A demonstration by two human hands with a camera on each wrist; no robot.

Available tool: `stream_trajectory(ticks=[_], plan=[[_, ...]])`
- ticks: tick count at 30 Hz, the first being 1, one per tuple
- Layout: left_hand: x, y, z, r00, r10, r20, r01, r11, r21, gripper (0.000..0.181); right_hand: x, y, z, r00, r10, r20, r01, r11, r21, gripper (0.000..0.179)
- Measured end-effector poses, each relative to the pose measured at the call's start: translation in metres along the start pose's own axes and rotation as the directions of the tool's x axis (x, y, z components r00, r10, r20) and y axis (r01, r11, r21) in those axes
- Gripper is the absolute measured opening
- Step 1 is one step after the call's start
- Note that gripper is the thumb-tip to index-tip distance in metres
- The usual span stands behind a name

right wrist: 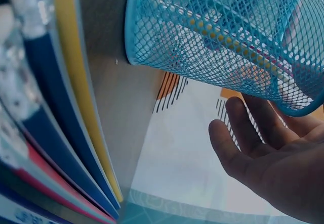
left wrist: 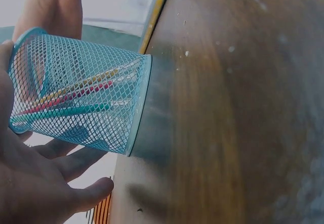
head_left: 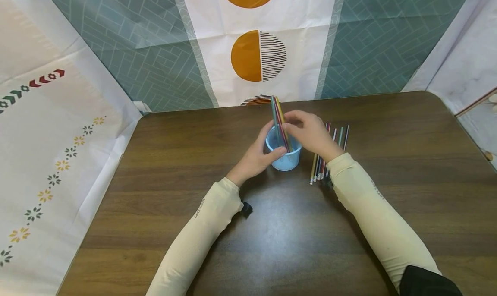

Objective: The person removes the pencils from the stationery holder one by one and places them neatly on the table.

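Note:
A light blue mesh pencil cup (head_left: 286, 161) stands upright on the table; it appears sideways in both wrist views. My left hand (head_left: 258, 153) holds it round the left side, thumb at the near rim. Several pencils (head_left: 276, 110), including teal, red and yellow ones, stand inside it, leaning to the far left. My right hand (head_left: 310, 132) pinches the pencils above the rim with thumb and forefinger. Its other fingers (right wrist: 243, 128) spread beside the cup in the right wrist view. Through the mesh, the pencils' lower ends (left wrist: 109, 85) show close to the cup's bottom.
More pencils (head_left: 319, 168) lie side by side on the table right of the cup, partly under my right wrist, with eraser ends towards me. The brown wooden table (head_left: 174, 166) ends at a patterned cloth backdrop (head_left: 147, 50). A white cloth (head_left: 77, 184) hangs at the left.

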State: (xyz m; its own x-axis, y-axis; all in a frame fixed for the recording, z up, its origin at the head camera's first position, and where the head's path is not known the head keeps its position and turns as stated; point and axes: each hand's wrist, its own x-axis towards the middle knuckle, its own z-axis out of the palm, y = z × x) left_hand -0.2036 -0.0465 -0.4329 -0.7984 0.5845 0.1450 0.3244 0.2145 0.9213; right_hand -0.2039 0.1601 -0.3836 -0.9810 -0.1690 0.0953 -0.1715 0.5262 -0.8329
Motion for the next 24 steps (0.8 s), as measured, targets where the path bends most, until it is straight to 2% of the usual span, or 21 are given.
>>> stream_trajectory(ticks=[9, 24], plan=[[0.0, 0.0002, 0.0005, 1.0, 0.006, 0.007, -0.006, 1.0, -0.003, 0.086, -0.0001, 0.0015, 0.0016, 1.0, -0.008, 0.002, 0.008, 0.999, -0.038, 0.026], [0.0003, 0.0018, 0.001, 1.0, -0.002, 0.003, 0.002, 1.0, 0.004, 0.079, 0.0014, 0.0059, -0.0073, 0.999, 0.006, -0.052, -0.007, 1.0, -0.013, 0.018]])
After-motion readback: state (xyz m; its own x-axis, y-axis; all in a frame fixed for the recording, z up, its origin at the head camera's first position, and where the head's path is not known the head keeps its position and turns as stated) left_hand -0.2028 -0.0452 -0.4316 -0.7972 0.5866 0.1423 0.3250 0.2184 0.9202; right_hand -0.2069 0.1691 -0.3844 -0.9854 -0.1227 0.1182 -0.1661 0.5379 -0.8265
